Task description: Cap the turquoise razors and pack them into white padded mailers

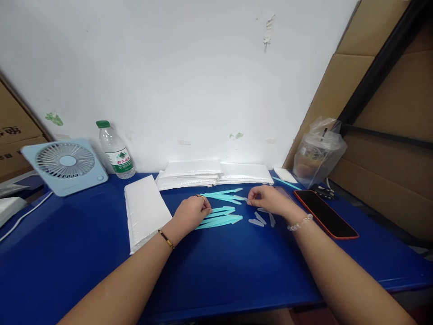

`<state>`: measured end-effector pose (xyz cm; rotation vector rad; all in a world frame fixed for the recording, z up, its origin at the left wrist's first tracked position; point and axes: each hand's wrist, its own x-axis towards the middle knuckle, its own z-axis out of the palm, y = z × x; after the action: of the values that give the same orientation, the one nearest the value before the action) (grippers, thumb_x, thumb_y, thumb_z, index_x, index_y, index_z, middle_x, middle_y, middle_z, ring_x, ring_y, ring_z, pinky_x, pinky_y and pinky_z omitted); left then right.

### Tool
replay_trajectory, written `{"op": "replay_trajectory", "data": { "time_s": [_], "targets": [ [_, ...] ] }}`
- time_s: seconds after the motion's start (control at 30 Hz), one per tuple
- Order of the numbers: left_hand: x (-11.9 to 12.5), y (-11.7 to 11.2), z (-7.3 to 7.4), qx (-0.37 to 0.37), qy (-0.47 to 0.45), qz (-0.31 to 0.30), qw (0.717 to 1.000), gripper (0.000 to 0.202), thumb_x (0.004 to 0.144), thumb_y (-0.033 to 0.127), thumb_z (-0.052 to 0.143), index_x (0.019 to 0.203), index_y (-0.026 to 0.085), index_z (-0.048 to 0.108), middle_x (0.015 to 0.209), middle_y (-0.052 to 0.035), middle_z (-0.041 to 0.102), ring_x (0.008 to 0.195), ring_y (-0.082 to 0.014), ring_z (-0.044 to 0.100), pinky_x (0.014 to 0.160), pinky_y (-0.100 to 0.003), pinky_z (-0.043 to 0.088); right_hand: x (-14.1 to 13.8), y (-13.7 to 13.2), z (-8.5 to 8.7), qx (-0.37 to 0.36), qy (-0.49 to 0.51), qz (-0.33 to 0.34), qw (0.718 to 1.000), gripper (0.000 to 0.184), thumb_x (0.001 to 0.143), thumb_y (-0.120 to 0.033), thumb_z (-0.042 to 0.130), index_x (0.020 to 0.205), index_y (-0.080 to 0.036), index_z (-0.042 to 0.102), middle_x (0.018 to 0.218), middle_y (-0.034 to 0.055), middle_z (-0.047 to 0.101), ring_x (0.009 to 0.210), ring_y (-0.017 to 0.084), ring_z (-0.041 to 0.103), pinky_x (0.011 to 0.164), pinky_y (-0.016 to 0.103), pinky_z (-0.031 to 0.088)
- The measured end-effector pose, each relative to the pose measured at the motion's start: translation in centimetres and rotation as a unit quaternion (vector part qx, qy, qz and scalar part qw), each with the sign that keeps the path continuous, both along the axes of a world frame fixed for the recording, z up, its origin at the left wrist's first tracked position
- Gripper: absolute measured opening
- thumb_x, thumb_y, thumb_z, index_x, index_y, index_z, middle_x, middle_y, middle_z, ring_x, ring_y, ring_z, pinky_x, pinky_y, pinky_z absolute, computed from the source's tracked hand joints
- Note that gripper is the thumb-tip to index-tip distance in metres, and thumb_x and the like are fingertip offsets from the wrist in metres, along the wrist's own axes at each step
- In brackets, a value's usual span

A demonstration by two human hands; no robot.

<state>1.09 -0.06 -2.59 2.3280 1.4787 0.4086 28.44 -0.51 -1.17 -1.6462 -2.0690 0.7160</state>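
Several turquoise eyebrow razors point(221, 221) lie in two loose groups on the blue table, blades pointing right. My left hand point(192, 214) is closed over their handle ends, thumb and forefinger pinched at a razor; part of the handles is hidden beneath it. Thumb and fingertips of my right hand point(269, 200) pinch a small clear blade cap point(246, 199) at the tip of a razor in the upper group point(225, 197). Below the right hand lie several loose translucent caps point(260, 218).
White padded envelopes point(192, 168) are stacked along the wall, with another envelope point(145, 210) at left. A blue fan point(67, 164) and water bottle point(117, 151) stand farther left. At right are an orange-edged phone point(325, 214), keys point(323, 191) and a bagged drink cup point(316, 153).
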Motion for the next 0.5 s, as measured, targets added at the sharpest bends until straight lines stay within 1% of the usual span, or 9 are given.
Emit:
{"op": "replay_trajectory", "data": {
  "time_s": [0.1, 0.17, 0.3, 0.5],
  "targets": [
    [0.0, -0.1, 0.3, 0.014, -0.008, -0.001, 1.000, 0.013, 0.079, 0.030, 0.051, 0.075, 0.021, 0.061, 0.078, -0.0006, 0.063, 0.073, -0.0166, 0.057, 0.058, -0.026, 0.036, -0.2, -0.1, 0.3, -0.034, 0.092, 0.027, 0.995, 0.021, 0.075, -0.039, 0.062, 0.081, -0.019, 0.066, 0.067, 0.0018, 0.063, 0.056, 0.012, 0.055, 0.052, 0.025, 0.044],
    [0.0, -0.1, 0.5, 0.022, -0.014, -0.001, 1.000, 0.013, 0.080, 0.030, 0.051, 0.075, 0.022, 0.060, 0.078, -0.0002, 0.062, 0.073, -0.0167, 0.057, 0.059, -0.026, 0.036, -0.5, -0.3, 0.4, -0.049, 0.131, 0.043, 0.989, 0.026, 0.075, -0.043, 0.062, 0.084, -0.019, 0.067, 0.069, 0.0016, 0.062, 0.057, 0.011, 0.054, 0.053, 0.025, 0.045],
    [0.1, -0.2, 0.6, 0.033, -0.022, 0.003, 0.999, 0.014, 0.080, 0.031, 0.051, 0.075, 0.022, 0.059, 0.078, -0.0001, 0.062, 0.072, -0.0165, 0.056, 0.059, -0.026, 0.036, -1.1, -0.5, 0.5, -0.058, 0.151, 0.066, 0.985, 0.030, 0.074, -0.046, 0.062, 0.086, -0.019, 0.069, 0.071, 0.0022, 0.063, 0.059, 0.012, 0.054, 0.055, 0.026, 0.046],
    [0.2, -0.1, 0.3, 0.031, -0.040, -0.005, 0.999, 0.013, 0.080, 0.031, 0.051, 0.075, 0.022, 0.059, 0.077, 0.0009, 0.062, 0.071, -0.0153, 0.056, 0.057, -0.025, 0.035, -1.9, -0.6, 0.3, -0.055, 0.144, 0.078, 0.985, 0.027, 0.074, -0.043, 0.063, 0.085, -0.019, 0.070, 0.067, 0.0015, 0.062, 0.056, 0.011, 0.053, 0.054, 0.024, 0.044]
  ]
}}
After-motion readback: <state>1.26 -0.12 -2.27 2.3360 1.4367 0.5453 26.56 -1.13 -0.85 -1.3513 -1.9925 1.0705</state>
